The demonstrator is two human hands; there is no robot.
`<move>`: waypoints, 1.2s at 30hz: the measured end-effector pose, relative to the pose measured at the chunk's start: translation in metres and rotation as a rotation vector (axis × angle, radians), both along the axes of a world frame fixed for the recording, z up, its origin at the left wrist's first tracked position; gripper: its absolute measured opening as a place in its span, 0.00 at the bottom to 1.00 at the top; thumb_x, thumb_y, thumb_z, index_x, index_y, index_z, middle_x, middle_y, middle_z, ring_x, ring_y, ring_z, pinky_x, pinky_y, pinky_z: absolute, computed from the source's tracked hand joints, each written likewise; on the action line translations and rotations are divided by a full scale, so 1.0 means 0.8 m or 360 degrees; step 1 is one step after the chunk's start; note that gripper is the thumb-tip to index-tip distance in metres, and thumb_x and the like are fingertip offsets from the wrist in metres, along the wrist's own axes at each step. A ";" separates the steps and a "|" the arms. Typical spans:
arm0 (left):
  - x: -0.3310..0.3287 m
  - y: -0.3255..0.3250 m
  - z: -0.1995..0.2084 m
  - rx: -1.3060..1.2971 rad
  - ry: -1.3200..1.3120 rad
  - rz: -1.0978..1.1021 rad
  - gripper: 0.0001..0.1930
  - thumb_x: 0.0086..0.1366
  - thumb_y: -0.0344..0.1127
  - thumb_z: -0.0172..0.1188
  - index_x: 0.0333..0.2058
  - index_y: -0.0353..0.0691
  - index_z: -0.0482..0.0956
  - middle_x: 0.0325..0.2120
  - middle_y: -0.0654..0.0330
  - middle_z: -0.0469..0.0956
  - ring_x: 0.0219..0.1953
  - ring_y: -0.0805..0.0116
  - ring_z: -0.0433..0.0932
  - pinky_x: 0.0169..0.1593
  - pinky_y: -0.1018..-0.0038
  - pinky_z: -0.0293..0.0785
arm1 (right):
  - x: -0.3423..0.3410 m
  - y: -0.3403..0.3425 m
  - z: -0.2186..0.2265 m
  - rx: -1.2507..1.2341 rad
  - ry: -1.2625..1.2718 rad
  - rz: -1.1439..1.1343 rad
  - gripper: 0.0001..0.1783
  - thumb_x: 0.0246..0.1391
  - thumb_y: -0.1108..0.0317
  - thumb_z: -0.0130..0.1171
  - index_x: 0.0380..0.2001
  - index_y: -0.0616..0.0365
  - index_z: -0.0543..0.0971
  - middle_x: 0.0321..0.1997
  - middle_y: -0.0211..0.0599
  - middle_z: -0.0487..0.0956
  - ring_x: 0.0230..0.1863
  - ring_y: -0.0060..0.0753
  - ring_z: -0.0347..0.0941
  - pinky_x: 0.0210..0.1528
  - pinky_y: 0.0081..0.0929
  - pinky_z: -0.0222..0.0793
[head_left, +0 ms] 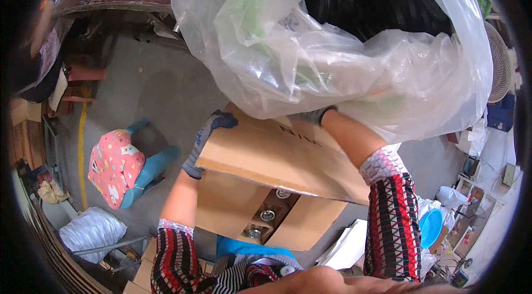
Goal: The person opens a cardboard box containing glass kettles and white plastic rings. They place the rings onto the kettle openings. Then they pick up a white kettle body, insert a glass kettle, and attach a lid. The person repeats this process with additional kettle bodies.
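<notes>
A brown cardboard box (266, 150) is tilted in front of my body, with dark printing on its upper panel. Between its lower flaps a gap shows several round, shiny metal pieces (267, 215); their kind is unclear. My left hand (209, 134), in a grey and blue knit glove, is closed over the box's far left edge. At the far right edge is my gloved right hand (318, 116), its fingers hidden by the box and plastic. Just beyond, a large clear plastic bag (332, 80) hangs open around dark, glossy contents (377, 0).
To the left stands a blue stool (149, 175) with a pink patterned cover (115, 169). Another person (47, 55) is at the far left. White sheets (344, 247) lie right of the box, near a blue basin (431, 227). A fan (499, 61) stands far right.
</notes>
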State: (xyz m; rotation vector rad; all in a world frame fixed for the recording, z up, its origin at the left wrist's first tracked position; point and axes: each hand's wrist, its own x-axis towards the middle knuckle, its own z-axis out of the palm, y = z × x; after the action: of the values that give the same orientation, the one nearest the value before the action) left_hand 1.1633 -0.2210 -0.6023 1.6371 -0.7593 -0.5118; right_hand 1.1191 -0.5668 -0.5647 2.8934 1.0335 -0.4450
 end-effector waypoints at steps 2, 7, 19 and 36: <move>0.005 -0.027 0.014 0.0465 -0.0195 0.0123 0.15 0.69 0.43 0.58 0.46 0.40 0.80 0.43 0.54 0.82 0.51 0.50 0.78 0.59 0.58 0.71 | 0.018 -0.056 0.016 -0.0128 0.0111 0.0010 0.20 0.67 0.50 0.52 0.48 0.54 0.78 0.46 0.34 0.80 0.47 0.38 0.74 0.50 0.42 0.71; 0.064 -0.107 0.009 0.1497 0.0118 0.0382 0.31 0.64 0.66 0.56 0.46 0.41 0.84 0.43 0.49 0.84 0.49 0.46 0.81 0.51 0.56 0.75 | 0.037 -0.163 0.085 -0.0350 0.0234 -0.0048 0.22 0.65 0.48 0.54 0.51 0.53 0.77 0.50 0.37 0.78 0.52 0.42 0.72 0.55 0.46 0.67; 0.093 -0.084 -0.129 0.1308 0.0072 0.0531 0.35 0.67 0.66 0.46 0.48 0.37 0.83 0.47 0.38 0.81 0.51 0.38 0.79 0.53 0.53 0.74 | -0.148 -0.063 0.080 0.0514 -0.0230 -0.1193 0.31 0.60 0.45 0.57 0.60 0.51 0.74 0.61 0.42 0.73 0.63 0.51 0.65 0.65 0.54 0.58; 0.072 -0.024 -0.102 0.1636 -0.0052 0.0444 0.31 0.68 0.65 0.49 0.57 0.46 0.77 0.51 0.43 0.79 0.54 0.41 0.77 0.54 0.53 0.74 | -0.171 0.027 0.001 0.0468 -0.0289 -0.1654 0.57 0.44 0.36 0.68 0.69 0.61 0.63 0.74 0.49 0.60 0.77 0.55 0.48 0.76 0.66 0.34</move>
State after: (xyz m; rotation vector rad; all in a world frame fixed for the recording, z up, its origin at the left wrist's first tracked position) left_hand 1.2208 -0.2405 -0.6842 2.6512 -0.2498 -0.7307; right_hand 0.9820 -0.5455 -0.5641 3.4112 -0.5525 -0.0161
